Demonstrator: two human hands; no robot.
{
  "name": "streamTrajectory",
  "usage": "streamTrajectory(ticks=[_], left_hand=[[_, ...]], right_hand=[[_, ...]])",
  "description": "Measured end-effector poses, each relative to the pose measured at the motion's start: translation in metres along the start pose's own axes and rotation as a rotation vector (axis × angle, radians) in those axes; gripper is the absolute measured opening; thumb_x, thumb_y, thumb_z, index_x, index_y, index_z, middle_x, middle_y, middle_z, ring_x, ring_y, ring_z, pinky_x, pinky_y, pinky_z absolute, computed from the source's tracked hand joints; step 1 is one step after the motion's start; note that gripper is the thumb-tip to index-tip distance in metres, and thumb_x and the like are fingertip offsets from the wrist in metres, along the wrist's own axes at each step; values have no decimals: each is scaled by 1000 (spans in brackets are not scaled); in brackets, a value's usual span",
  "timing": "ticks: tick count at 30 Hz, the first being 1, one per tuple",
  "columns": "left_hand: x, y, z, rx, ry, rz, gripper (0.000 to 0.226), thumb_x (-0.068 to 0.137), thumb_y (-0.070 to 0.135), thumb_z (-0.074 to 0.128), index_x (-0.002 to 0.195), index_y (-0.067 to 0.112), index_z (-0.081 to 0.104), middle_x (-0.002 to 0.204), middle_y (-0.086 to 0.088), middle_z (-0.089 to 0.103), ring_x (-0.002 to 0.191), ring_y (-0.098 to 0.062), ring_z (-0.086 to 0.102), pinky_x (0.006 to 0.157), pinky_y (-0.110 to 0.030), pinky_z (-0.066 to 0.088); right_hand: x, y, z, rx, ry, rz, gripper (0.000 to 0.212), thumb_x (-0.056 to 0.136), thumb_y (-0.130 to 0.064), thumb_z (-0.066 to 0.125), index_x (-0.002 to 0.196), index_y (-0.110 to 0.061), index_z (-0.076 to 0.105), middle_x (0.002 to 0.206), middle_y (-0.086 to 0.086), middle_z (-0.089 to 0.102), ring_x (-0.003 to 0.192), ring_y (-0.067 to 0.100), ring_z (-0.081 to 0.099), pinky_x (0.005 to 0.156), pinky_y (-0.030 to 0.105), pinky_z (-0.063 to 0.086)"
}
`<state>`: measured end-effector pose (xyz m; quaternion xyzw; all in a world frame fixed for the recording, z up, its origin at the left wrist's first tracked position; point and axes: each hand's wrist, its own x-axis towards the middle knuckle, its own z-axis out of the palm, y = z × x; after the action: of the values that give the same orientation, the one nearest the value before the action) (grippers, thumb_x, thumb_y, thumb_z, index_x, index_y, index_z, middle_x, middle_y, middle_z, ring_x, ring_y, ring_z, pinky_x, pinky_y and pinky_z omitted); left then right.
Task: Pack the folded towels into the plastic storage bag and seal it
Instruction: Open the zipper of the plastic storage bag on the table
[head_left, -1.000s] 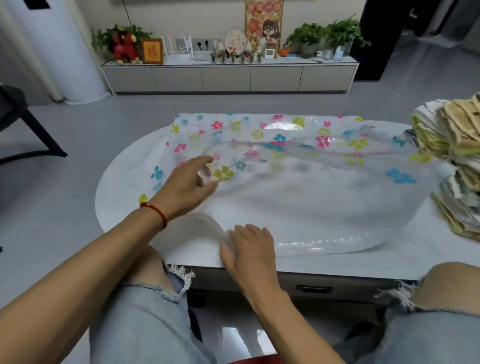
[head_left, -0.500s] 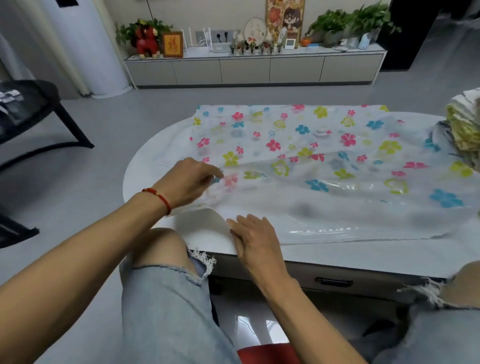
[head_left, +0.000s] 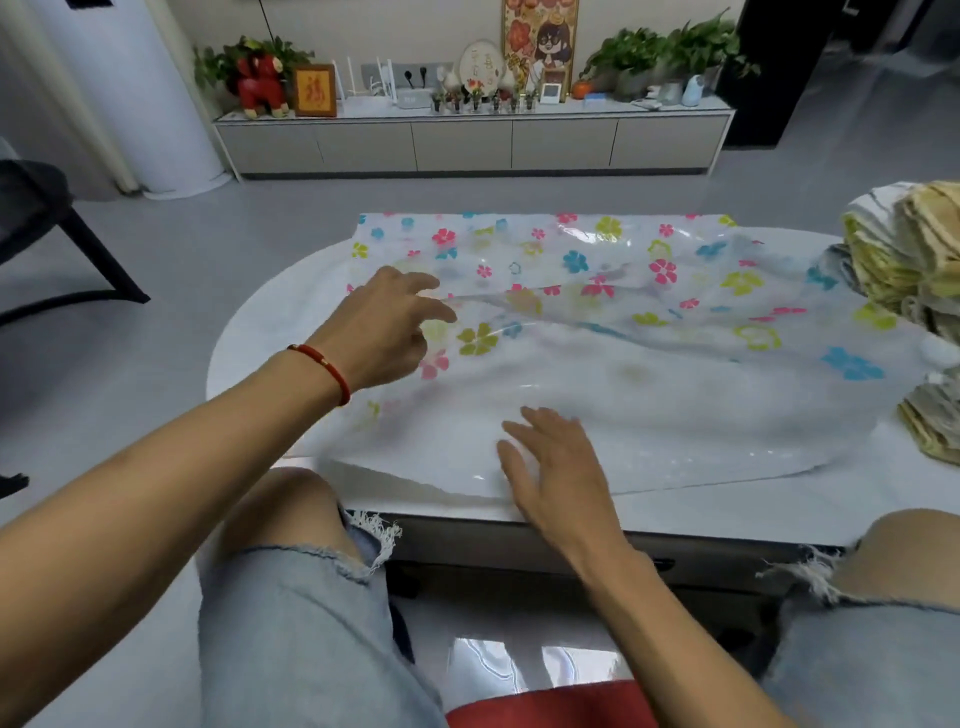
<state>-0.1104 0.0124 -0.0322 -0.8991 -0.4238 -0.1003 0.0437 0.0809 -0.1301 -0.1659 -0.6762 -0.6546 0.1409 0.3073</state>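
Note:
A clear plastic storage bag (head_left: 649, 374) printed with coloured flowers lies spread across the white table (head_left: 727, 506). My left hand (head_left: 384, 327), with a red bracelet at the wrist, pinches the bag's upper layer near its left side and holds that edge slightly raised. My right hand (head_left: 556, 462) rests flat on the bag's lower layer at the front edge, fingers apart. A stack of folded towels (head_left: 909, 260) in yellow, beige and grey stands at the table's right end, partly cut off by the frame and touching the bag's right side.
My knees in frayed denim shorts sit under the table's front edge. A black chair (head_left: 47, 223) stands on the grey floor at left. A low sideboard (head_left: 467, 140) with plants and ornaments lines the far wall, beside a white column (head_left: 145, 93).
My left hand has lifted the bag's upper layer, so the opening gapes more. My right hand slid right along the front edge. The towel stack has come further into view.

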Motion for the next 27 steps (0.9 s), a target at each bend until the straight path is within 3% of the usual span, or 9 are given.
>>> streamTrajectory(ticks=[2, 4, 7, 13, 17, 19, 22, 25, 27], left_hand=[[8, 25, 10, 56, -48, 114, 39, 94, 20, 59, 131, 30, 63, 151, -10, 46, 131, -36, 42, 97, -52, 48], [19, 49, 21, 144, -85, 230, 41, 95, 32, 58, 137, 35, 56, 157, -9, 36, 136, -37, 36, 97, -53, 46], [40, 78, 32, 281, -106, 364, 53, 93, 44, 60, 144, 40, 45, 164, -6, 22, 143, -41, 28, 101, -55, 42], [76, 83, 30, 332, -182, 364, 69, 84, 59, 66, 146, 45, 40, 166, 0, 16, 148, -45, 15, 108, -66, 34], [82, 73, 26, 250, -249, 265, 72, 85, 62, 62, 148, 46, 34, 164, 7, 23, 150, -45, 10, 107, -69, 34], [84, 75, 25, 190, -249, 201, 75, 84, 61, 63, 150, 44, 31, 164, 7, 23, 150, -45, 9, 107, -70, 33], [89, 82, 25, 97, -226, 128, 78, 86, 56, 64, 153, 40, 27, 165, 9, 19, 151, -43, 0, 113, -72, 21], [94, 90, 22, 33, -208, 111, 82, 87, 52, 66, 155, 37, 23, 166, 11, 13, 151, -40, -11, 115, -72, 9], [96, 94, 21, 37, -184, 114, 86, 85, 54, 67, 156, 37, 21, 166, 11, 6, 150, -40, -17, 115, -73, 4]], right_hand=[[19, 28, -23, -273, 24, 168, 55, 105, -52, 38, 152, -27, 48, 166, 12, 35, 156, 33, 23, 125, 58, 11], [33, 51, -39, -426, -117, 386, 75, 96, -73, 26, 162, -36, 22, 172, 18, 10, 157, 44, 1, 119, 71, 1], [35, 71, -36, -460, -272, 422, 95, 83, -91, 12, 162, -42, -4, 171, 21, -15, 153, 53, -18, 112, 78, -12], [58, 87, -36, -467, -331, 278, 99, 75, -95, 4, 160, -46, -12, 169, 17, -24, 151, 50, -26, 111, 78, -16], [70, 91, -50, -419, -415, 209, 93, 85, -90, 18, 162, -44, -7, 170, 16, -23, 152, 47, -28, 114, 75, -18], [72, 92, -68, -340, -437, 209, 82, 95, -75, 32, 164, -38, 6, 172, 17, -12, 156, 43, -20, 118, 69, -15], [66, 91, -113, -217, -364, 178, 58, 103, -48, 50, 156, -27, 40, 166, 10, 33, 154, 27, 25, 126, 52, 12], [53, 87, -173, -49, -214, 120, 38, 100, -40, 60, 135, -27, 66, 139, -6, 65, 123, 13, 62, 102, 31, 47], [48, 89, -214, -16, -37, 93, 27, 98, -33, 63, 121, -26, 75, 118, -12, 75, 99, 6, 70, 86, 24, 53]])
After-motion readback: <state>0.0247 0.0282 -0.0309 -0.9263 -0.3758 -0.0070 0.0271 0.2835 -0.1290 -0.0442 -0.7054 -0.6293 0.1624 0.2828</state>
